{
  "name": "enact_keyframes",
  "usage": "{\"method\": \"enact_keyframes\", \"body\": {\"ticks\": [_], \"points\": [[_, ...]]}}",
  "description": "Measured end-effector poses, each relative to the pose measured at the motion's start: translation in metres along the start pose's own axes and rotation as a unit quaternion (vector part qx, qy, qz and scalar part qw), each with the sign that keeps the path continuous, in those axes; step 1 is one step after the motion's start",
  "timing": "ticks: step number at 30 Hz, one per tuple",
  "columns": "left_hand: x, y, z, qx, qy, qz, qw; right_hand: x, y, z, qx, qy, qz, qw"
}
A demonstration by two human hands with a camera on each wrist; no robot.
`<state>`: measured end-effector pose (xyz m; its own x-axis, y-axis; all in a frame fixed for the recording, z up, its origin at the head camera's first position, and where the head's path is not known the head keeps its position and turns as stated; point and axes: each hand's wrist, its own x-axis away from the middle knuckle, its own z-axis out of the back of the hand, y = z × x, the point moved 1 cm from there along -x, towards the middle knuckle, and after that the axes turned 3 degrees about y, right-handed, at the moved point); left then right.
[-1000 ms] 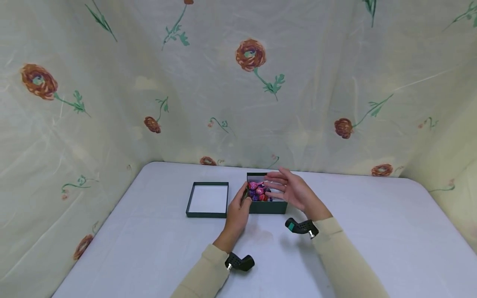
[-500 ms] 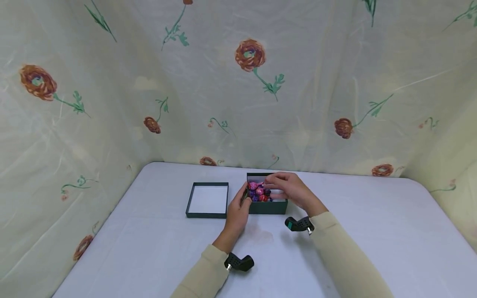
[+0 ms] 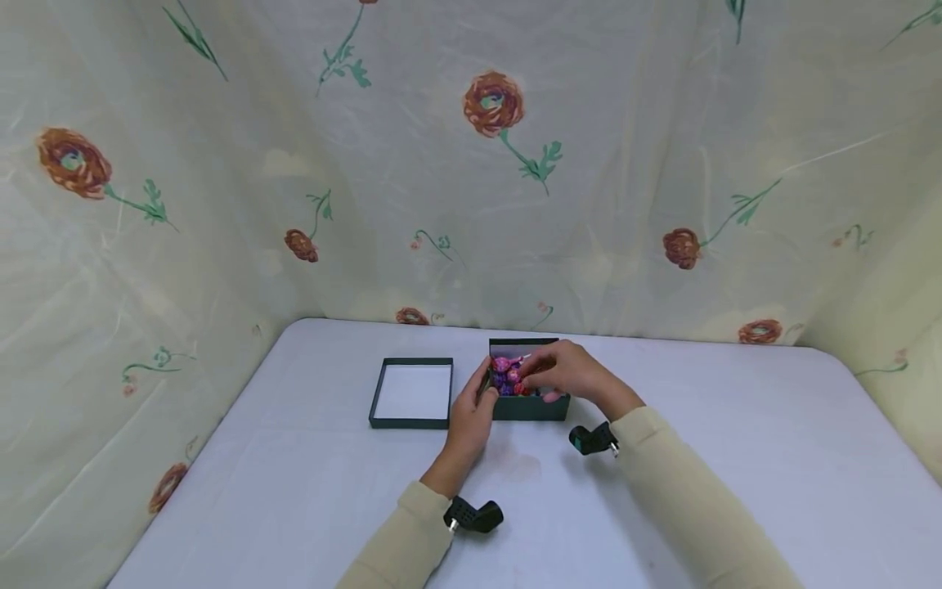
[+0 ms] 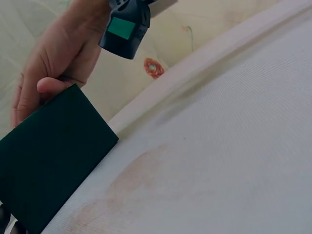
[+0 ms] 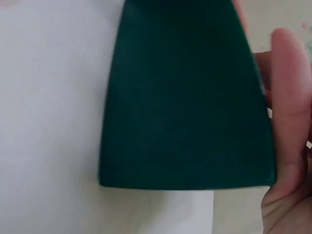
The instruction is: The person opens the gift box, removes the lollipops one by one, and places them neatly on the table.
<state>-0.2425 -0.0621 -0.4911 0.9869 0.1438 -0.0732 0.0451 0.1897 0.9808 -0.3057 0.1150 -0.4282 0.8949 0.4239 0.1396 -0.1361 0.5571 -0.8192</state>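
Observation:
A dark green box (image 3: 528,409) holds several round wrapped candies (image 3: 503,378) in pink, purple and red, heaped on its left side. My left hand (image 3: 468,415) grips the box by its left end, thumb at the front corner. Over the right part of the box, my right hand (image 3: 572,375) reaches in with bent fingers, their tips right at the candies; I cannot tell if they pinch one. In the right wrist view, one straight finger (image 5: 291,97) extends along the edge of the green box wall (image 5: 187,107).
Left of the box lies a shallow square lid (image 3: 409,424), dark green outside and white inside. Both rest on a white-covered table (image 3: 294,483). A flowered curtain (image 3: 589,164) hangs behind and on both sides. Each wrist wears a black camera mount (image 3: 474,517).
My right hand's spread fingers have bent and come down into the box, onto the candies. The left hand keeps its hold, and the lid lies in the same place.

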Motion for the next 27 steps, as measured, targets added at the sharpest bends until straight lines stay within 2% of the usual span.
{"method": "enact_keyframes", "body": {"ticks": [5,14,22,27], "points": [[0.000,0.002,0.000,0.005,0.001,-0.005,1.0000,0.000,-0.003,-0.002,0.032,-0.002,0.011,0.999],[0.000,0.000,0.000,0.000,0.007,-0.006,1.0000,-0.001,-0.009,-0.006,0.068,-0.001,-0.015,0.998],[0.000,0.000,-0.001,0.003,0.009,-0.004,0.9999,-0.001,-0.013,-0.010,0.098,0.012,-0.015,0.995],[0.000,0.001,-0.001,-0.004,0.013,-0.002,0.9999,-0.003,-0.014,-0.012,0.114,0.018,-0.031,0.993]]}}
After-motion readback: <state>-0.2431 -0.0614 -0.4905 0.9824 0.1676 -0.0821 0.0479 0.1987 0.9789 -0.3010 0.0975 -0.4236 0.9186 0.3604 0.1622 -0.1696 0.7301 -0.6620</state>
